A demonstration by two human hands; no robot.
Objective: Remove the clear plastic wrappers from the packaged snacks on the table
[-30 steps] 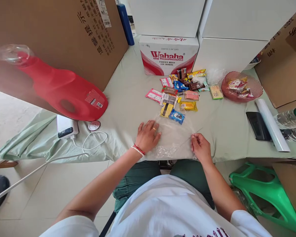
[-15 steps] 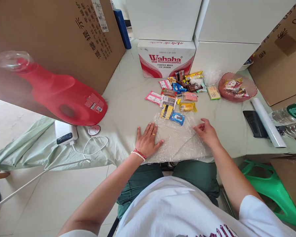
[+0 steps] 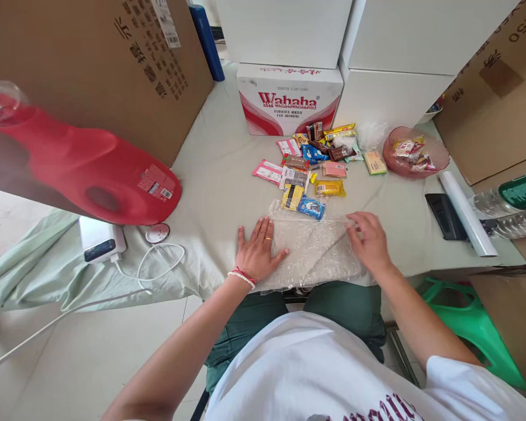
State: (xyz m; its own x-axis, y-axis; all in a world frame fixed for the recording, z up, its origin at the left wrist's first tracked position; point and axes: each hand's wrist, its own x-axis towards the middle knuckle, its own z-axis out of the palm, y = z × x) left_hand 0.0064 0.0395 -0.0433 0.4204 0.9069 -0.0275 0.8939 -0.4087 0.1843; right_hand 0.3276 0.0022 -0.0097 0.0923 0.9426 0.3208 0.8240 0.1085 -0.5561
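Observation:
A crinkled sheet of clear plastic film (image 3: 313,251) lies flat on the cloth at the table's front edge. My left hand (image 3: 256,251) rests palm down on the film's left side, fingers stretched out. At the opposite side, my right hand (image 3: 369,238) pinches the film's upper right edge between thumb and fingers. A blue snack packet (image 3: 311,207) and a yellow-and-black packet (image 3: 291,197) touch or overlap the film's far edge. Just beyond are a yellow packet (image 3: 329,187), a pink-and-white packet (image 3: 268,172) and several other wrapped snacks.
A white Wahaba-style carton printed "Wahaha" (image 3: 289,120) stands behind the snacks. To the right are a pink glass bowl (image 3: 390,161) with snacks, a black phone (image 3: 445,217), a white roll (image 3: 468,213) and bottles (image 3: 521,193). A red jug (image 3: 109,175) and white power bank (image 3: 100,238) are left.
My right hand has closed on the film's upper right edge, which now runs straighter across. The left hand stays flat in place. The whole view has shifted slightly.

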